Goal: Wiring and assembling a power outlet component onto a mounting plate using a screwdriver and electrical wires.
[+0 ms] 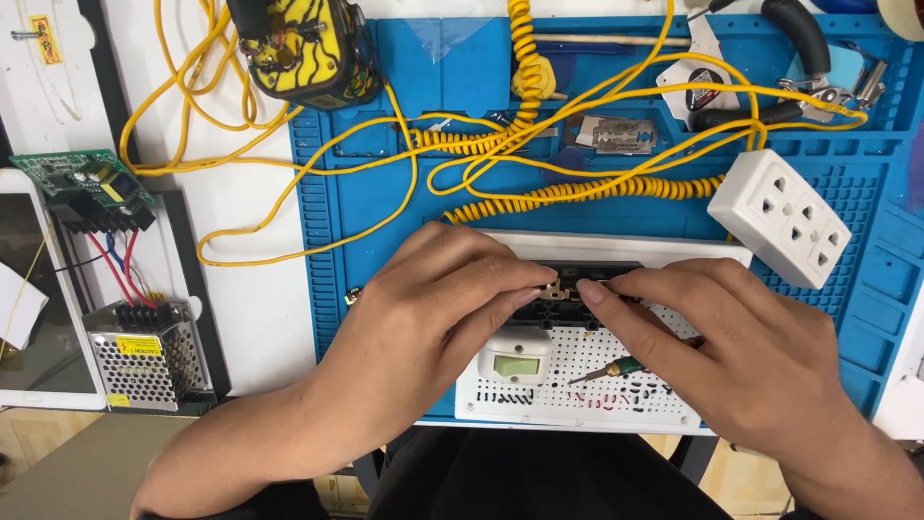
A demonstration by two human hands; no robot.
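Fingers (pixel 527 294) of the left hand (pixel 433 308) and the fingers (pixel 602 292) of the right hand (pixel 741 347) meet tip to tip, pinched narrow around a small brass-coloured part (pixel 556 288). That part sits at the top edge of a black slotted block (pixel 558 310), which lies in a dark opening of a white perforated panel (pixel 616 380). Both hands rest low over the panel; the right palm covers its right portion.

Just below the black block: a white rocker switch with a pale green face (pixel 516 358), set on the panel. To its right, a small screwdriver with a green handle (pixel 616 368) lies tilted on the perforations, its rear end hidden under the right hand.

The panel lies on a blue work mat (pixel 385 202) that covers the white counter (pixel 250 318).

Beyond the hands: a yellow coiled lead (pixel 597 191) and loose yellow wires (pixel 289 231) run across the mat. A white multi-socket block (pixel 780 229) sits to the upper right, apart from the right hand. A razor blade (pixel 624 135) lies in a mat compartment further up; black-handled pliers (pixel 799 67) lie at the top right.

Left of the mat: a yellow and black device (pixel 308 48) at the top, a green circuit board (pixel 82 178), and below it a perforated metal power supply (pixel 144 356) with red and blue wires leading in.
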